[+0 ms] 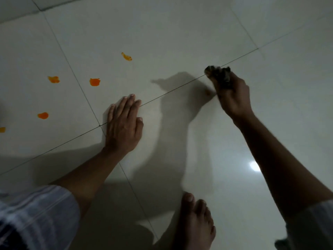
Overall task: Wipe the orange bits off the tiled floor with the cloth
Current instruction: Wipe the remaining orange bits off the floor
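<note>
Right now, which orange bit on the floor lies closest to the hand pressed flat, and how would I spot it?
Start at the left hand, spread flat on the tiled floor where two grout lines cross. Look just beyond its fingertips and slightly left: the squarish orange blob sits there. Unlike the thin streak farther off, it is compact, solid and brightly coloured.

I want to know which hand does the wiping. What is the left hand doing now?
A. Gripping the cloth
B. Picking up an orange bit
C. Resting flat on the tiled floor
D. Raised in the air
C: the left hand lies flat, fingers straight, on the tiled floor; the right hand grips the cloth.
</note>
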